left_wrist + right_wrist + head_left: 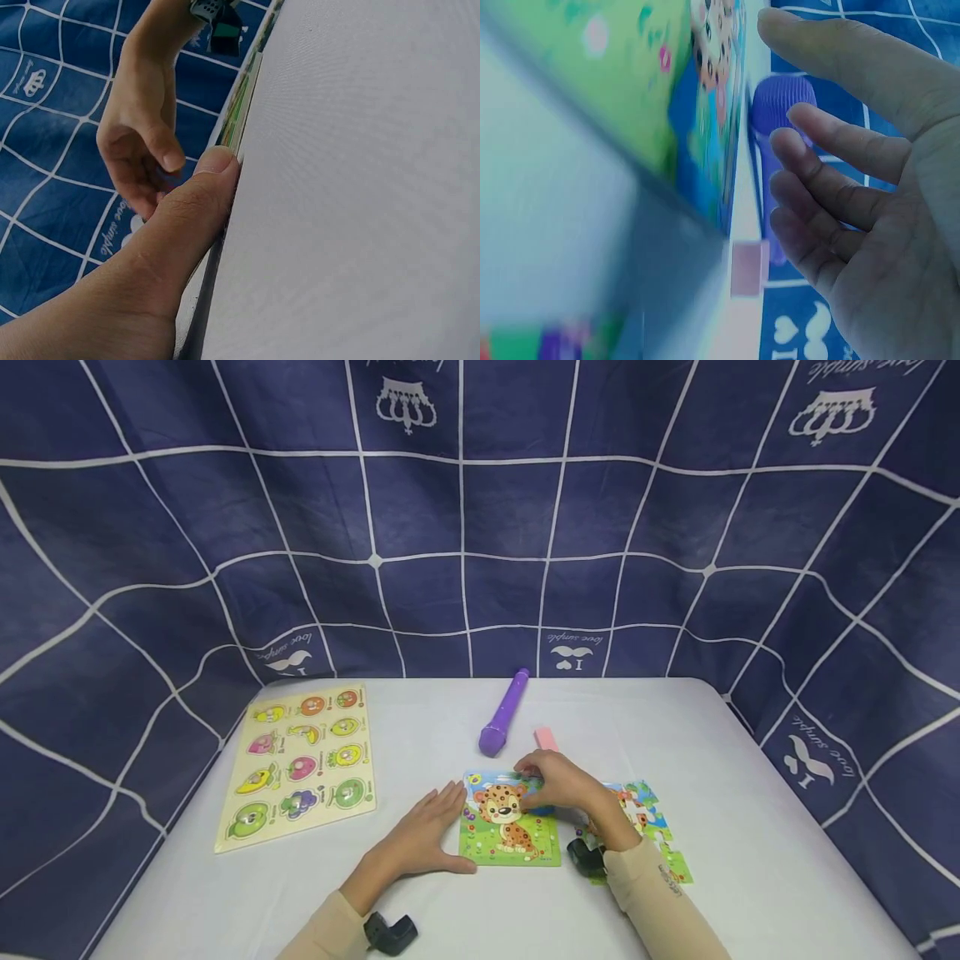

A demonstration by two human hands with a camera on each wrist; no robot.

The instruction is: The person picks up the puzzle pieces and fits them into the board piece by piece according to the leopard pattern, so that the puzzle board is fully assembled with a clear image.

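A square leopard puzzle board [506,839] lies on the white table, with a leopard picture on a green ground. My left hand [427,833] rests along its left edge, fingers and thumb spread; in the left wrist view the thumb of my left hand [180,225] touches the board's edge [244,112]. Over the board's upper right part is my right hand [558,783], fingers bent and apart. In the right wrist view my right hand [877,172] shows nothing between thumb and fingers, beside the board [630,90]. A second, jigsaw-edged puzzle [660,831] lies partly under my right forearm.
A fruit puzzle board [300,760] lies at the table's left. Behind the leopard board are a purple toy microphone [506,714] and a pink block [546,739]. A blue checked cloth [510,510] hangs beyond the table's far edge.
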